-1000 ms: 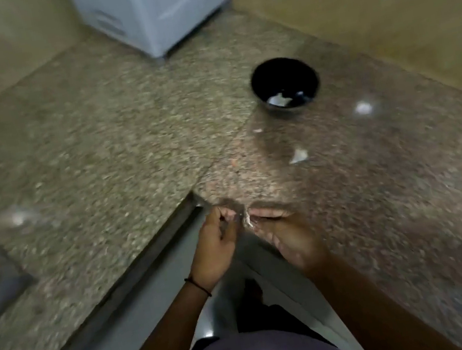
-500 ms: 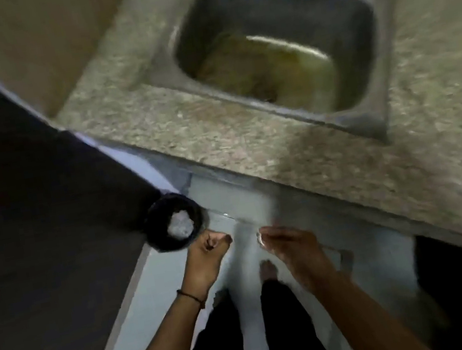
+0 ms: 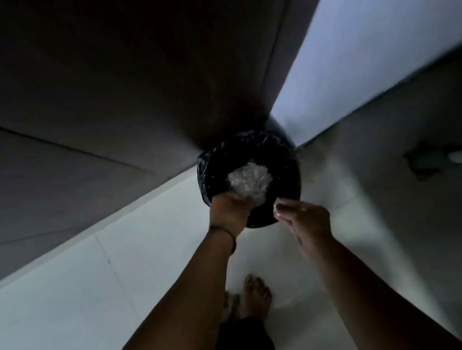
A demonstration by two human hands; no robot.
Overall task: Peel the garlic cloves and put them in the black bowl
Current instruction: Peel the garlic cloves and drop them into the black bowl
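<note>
The left hand [image 3: 229,211] hung over the near rim of the black-lined bin [image 3: 281,157], fingers hidden, grip unclear. Beside that rim the right hand [image 3: 307,220] pinched a pale garlic clove [image 3: 276,205]; white peelings [image 3: 251,182] lay inside.

pale tiled floor [image 3: 65,324]: a black-lined bin [image 3: 249,144] stands on it at the wall corner, with two bare feet [image 3: 254,296] nearer.

I get one head-worn wide-angle view, pitched steeply down at the floor [image 3: 63,310]. Forearms enter from the bottom edge. The left hand [image 3: 228,215] and right hand [image 3: 307,220] sit close, near centre, over probably a black-lined bin [image 3: 249,147]. Dim. Feet [image 3: 253,296] are below.
</note>
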